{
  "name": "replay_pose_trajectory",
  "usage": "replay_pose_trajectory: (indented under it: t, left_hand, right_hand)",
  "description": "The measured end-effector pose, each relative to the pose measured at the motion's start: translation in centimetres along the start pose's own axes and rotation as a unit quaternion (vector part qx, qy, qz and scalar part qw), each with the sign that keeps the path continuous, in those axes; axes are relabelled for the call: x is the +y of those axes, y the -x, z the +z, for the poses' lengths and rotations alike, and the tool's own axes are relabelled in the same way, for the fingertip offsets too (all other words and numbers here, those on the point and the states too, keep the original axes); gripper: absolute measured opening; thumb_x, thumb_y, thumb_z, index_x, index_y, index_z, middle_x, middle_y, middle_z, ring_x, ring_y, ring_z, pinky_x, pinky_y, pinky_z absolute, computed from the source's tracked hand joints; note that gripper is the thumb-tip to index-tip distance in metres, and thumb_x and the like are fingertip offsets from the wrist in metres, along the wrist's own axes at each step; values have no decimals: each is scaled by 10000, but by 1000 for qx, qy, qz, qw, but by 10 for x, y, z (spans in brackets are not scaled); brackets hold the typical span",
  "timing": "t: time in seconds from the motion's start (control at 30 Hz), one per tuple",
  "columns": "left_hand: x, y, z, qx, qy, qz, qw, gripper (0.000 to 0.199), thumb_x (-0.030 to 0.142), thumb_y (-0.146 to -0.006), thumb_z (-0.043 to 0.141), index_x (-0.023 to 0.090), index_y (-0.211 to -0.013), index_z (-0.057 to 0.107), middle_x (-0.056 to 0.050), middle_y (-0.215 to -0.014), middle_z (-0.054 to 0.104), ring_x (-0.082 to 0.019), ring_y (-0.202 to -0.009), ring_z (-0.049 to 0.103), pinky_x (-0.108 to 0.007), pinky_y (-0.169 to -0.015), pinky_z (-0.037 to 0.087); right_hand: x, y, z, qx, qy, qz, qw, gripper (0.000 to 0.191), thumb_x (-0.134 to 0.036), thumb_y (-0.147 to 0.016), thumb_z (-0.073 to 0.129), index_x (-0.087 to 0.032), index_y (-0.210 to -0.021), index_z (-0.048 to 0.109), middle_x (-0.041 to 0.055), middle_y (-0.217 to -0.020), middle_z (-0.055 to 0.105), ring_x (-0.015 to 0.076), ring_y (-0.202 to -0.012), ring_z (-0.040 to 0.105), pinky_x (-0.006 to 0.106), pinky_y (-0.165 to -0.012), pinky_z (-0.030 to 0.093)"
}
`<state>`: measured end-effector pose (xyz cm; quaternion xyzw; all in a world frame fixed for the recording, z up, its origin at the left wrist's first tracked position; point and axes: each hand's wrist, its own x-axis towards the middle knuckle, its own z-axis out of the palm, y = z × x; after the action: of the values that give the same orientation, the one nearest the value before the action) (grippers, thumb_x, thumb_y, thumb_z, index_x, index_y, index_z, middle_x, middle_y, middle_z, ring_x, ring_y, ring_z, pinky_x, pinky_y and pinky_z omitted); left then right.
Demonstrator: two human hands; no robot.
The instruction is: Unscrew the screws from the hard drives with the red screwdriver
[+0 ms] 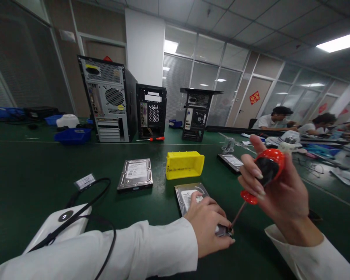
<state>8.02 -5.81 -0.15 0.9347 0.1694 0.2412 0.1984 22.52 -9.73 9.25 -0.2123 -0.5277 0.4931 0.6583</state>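
My left hand [207, 224] is closed over the near end of a hard drive [183, 197], its thumb and fingers round the corner. The drive lies on the green table, its label partly covered by my fingers. In my right hand [288, 198] is a screwdriver [270, 165] with a red and black handle, gripped from above. Its thin shaft slants down to the left, and the tip meets the drive's near right corner beside my left fingertips. Exactly what the tip touches is too small to make out.
A yellow bin [185, 165] stands just beyond the drive, with a second hard drive [135, 174] left and a third drive [231, 162] right. Computer cases [111, 97] and another screwdriver [156, 139] are behind. A cabled white device [58, 225] lies near left. Other people sit far right.
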Motion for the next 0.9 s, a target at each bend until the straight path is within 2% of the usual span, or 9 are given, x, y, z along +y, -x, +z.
replay_pose_trajectory:
  t: [0.1,0.23,0.33,0.43,0.5,0.6,0.7,0.83,0.9]
  left_hand:
    - [0,-1,0,1,2,-8,1000,165,404,-732,691,266,-822,676,42,-928,684,-226,-1021,516,-489,-898,206]
    - [-1,-1,-1,-5,9,-11,1000,176,409,-733,689,260,-823,673,38,-944,680,-231,-1017,516,-510,-899,200]
    - [-1,0,-1,-4,7,-8,1000,184,416,-738,684,261,-836,671,35,-942,680,-229,-1011,519,-515,-899,201]
    - [-1,0,0,2,2,-6,1000,177,413,-739,683,263,-831,672,38,-942,681,-226,-1010,522,-511,-897,203]
    - [-1,0,2,6,-3,-4,1000,181,410,-733,690,263,-838,671,39,-946,683,-221,-1004,526,-500,-894,210]
    - [-2,-1,4,12,-11,-4,1000,204,415,-713,706,260,-840,671,40,-941,686,-214,-995,532,-474,-881,230]
    - [-2,-2,5,14,-16,-6,1000,205,422,-712,703,263,-837,672,43,-942,687,-212,-997,530,-463,-877,236]
    - [-2,-2,2,8,-17,-7,1000,206,431,-728,687,271,-857,672,43,-969,682,-218,-1018,522,-471,-887,228]
    - [-1,-1,1,1,-16,-7,1000,204,432,-735,680,272,-862,673,41,-976,680,-220,-1029,517,-470,-891,228]
  right_hand:
    - [-1,-3,-1,10,-2,0,1000,330,-481,-884,358,-243,-988,561,-6,-669,374,74,-447,338,207,-379,315]
    - [-1,-6,-5,58,-2,-28,998,226,-414,-755,594,-211,-847,552,-4,-757,418,62,-505,390,204,-431,405]
    - [-2,-6,-7,55,-13,-38,998,225,-310,-697,673,-221,-835,521,-44,-665,390,29,-415,293,172,-382,352]
    - [-5,-3,-6,20,-22,-26,999,316,-479,-729,634,-228,-877,513,-76,-544,285,26,-349,152,178,-311,200]
    - [-7,-1,-5,8,-16,-10,1000,388,-594,-775,505,-222,-882,521,-70,-525,281,37,-340,159,195,-309,180]
    - [-9,0,-4,-1,-9,-5,1000,355,-550,-840,414,-212,-816,521,-46,-542,321,53,-361,241,202,-337,254]
    - [-8,0,-4,1,-31,0,1000,321,-521,-781,536,-203,-763,497,-34,-585,360,62,-418,315,199,-375,318]
    - [-7,1,-6,-7,-59,26,998,298,-471,-735,622,-223,-820,481,-57,-561,326,52,-381,231,183,-321,233]
    - [-7,2,-6,-11,-50,28,998,326,-527,-748,589,-235,-856,491,-61,-552,319,47,-363,193,184,-308,191]
